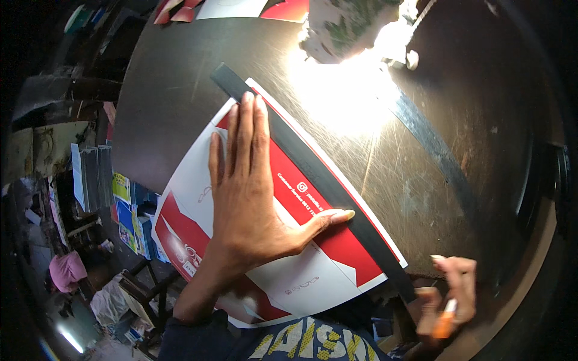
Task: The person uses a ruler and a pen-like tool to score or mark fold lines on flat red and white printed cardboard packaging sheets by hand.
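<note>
A red and white printed sheet (337, 283) lies at a slant on the dark table. Along its right margin runs a long dark straightedge (301, 159), and a narrow white and red strip of the sheet shows beyond it. My left hand (250, 198) is spread flat over sheet and straightedge, its fingertips near the far end and its thumb stretched onto the bar lower down. Off the sheet's near right corner, close to the straightedge's near end, my right hand (460, 283) is curled round a slim orange tool (444, 325) that looks like a cutter knife. Motion blurs its tip.
A bright lamp (394, 45) throws glare on the tabletop (174, 78). A second flat metal strip (427, 135) lies to the right. Red and white paper pieces (232, 7) lie at the far edge. Stacked books (90, 177) and a chair (135, 289) stand beyond the table's left side.
</note>
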Tool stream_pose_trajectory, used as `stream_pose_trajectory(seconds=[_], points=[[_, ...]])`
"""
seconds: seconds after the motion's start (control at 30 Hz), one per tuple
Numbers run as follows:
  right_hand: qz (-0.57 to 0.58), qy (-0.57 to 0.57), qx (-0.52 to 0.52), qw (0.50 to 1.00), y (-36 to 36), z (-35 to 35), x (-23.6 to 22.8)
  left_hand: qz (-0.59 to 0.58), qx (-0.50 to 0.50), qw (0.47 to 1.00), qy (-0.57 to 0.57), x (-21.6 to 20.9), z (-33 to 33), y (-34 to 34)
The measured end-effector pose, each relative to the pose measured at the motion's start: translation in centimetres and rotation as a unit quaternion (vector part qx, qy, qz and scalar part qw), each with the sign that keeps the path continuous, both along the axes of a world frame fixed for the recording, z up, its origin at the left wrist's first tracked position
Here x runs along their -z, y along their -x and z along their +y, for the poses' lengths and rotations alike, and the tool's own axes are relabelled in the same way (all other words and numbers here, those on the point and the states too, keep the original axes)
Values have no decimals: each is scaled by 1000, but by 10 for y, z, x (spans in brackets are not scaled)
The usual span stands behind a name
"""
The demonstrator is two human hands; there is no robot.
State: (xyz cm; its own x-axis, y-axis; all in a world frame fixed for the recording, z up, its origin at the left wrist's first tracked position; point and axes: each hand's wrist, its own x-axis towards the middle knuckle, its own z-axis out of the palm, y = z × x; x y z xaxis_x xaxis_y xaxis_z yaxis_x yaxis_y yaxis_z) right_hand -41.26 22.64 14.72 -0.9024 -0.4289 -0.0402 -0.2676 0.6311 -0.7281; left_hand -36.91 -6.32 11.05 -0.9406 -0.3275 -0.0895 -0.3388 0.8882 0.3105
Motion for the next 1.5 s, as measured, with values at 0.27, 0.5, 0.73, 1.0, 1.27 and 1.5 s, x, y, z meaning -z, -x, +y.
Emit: stream_pose_trajectory(seconds=[0.27, 0.5, 0.73, 1.0, 1.27, 1.5], points=[[-188, 371, -65, 907, 66, -63, 15, 4, -4, 1000, -13, 0, -3, -1], [-186, 290, -104, 933, 83, -155, 30, -6, -14, 1000, -21, -1, -4, 0], [-180, 328, -125, 919, 86, -173, 50, -18, -21, 999, -32, -1, -7, -2], [-171, 287, -145, 931, 88, -172, 53, -30, -27, 998, -44, -4, -8, 1], [-148, 272, -142, 940, 88, -171, 55, -25, -28, 998, -53, -3, -7, 1], [11, 190, -284, 940, 93, -172, 51, -30, -35, 998, -52, -7, -5, 3]])
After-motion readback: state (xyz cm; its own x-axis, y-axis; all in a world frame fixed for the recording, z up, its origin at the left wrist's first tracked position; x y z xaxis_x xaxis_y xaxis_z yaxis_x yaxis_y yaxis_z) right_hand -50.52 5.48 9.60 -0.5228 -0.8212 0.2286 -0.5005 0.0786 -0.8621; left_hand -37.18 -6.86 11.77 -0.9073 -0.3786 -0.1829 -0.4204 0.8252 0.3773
